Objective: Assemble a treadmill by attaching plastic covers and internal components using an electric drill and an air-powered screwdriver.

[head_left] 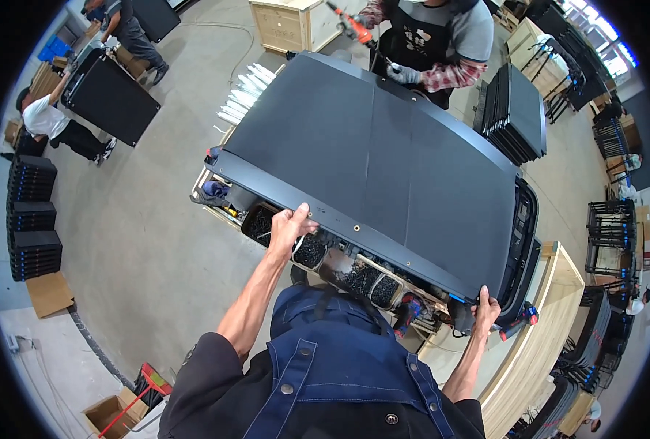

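We see both hands closed on a black panel's (383, 154) near edge: left grip (290, 227) near its middle, right grip (486, 311) at the right corner, above the desk (544, 322).

Both arms reach up from six o'clock: left hand (290, 227) toward eleven o'clock, fingers curled closed; right hand (484, 311) at one o'clock, likewise gripping.

A large panel (383, 161) lies on the table (537, 344), over screw bins (310, 251) at its near edge; stacked panels (515, 110) stand far right.
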A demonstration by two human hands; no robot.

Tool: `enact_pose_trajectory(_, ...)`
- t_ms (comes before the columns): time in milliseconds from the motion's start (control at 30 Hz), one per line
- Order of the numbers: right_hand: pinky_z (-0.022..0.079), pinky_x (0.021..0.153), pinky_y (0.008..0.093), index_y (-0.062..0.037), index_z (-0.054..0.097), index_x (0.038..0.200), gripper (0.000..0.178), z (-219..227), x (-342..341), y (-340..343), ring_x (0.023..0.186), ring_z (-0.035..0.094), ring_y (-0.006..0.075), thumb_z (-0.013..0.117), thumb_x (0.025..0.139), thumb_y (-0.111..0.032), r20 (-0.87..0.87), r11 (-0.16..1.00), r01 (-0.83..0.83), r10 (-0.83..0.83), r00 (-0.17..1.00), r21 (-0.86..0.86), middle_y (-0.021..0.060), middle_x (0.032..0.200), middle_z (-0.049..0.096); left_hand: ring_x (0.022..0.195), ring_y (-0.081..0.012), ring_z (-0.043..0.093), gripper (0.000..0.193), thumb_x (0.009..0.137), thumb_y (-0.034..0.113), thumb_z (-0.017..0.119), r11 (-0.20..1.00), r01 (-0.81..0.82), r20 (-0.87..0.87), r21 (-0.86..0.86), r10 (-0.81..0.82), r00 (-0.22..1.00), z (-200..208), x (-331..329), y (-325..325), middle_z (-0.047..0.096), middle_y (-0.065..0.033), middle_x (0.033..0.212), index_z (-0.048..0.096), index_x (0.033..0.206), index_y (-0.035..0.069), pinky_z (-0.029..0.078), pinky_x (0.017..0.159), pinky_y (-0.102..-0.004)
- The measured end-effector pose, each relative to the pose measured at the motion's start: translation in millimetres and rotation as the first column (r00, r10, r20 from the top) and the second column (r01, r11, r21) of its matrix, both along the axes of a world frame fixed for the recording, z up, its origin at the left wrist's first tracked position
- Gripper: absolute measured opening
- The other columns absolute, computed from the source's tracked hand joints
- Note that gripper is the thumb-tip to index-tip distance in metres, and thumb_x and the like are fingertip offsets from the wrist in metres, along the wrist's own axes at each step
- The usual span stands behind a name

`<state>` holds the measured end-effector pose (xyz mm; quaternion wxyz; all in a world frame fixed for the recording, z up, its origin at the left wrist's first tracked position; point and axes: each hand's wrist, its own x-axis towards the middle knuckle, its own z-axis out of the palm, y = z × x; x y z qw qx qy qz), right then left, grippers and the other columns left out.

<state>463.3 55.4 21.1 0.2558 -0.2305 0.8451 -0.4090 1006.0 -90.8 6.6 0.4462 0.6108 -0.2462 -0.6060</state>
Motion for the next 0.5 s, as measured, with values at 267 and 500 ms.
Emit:
enact_pose_trajectory(267,0.047,0.040,0.0235,0.0061,0.063,0.086,0.053,-12,-4,6,0.048,0.063,0.0142,0.076,0.088,-0.045,0.004,0.997,-0.036,0.035,0.999,0.070,0.0085,0.068,0.063,0.066,-0.0211,0.072,0.043,0.099,0.036,0.060,0.994,0.105,0.177,0.010,-0.105,0.979,-10,17,11,0.072,-0.0167,0.075,0.063,0.086,-0.006,0.055,0.062,-0.0291)
enact_pose_trajectory(500,0.044,0.041,0.0219,-0.0013,0.065,0.086,0.044,-17,22,7,0.048,0.060,0.0116,0.071,0.093,-0.044,0.010,0.998,0.007,-0.007,1.000,-0.063,0.0020,0.069,0.061,0.108,-0.0304,0.064,0.090,0.081,0.065,0.074,0.985,-0.129,-0.253,0.116,0.155,0.955,-29,65,-5,0.062,-0.0166,0.117,0.044,0.132,-0.002,0.055,0.086,-0.0427)
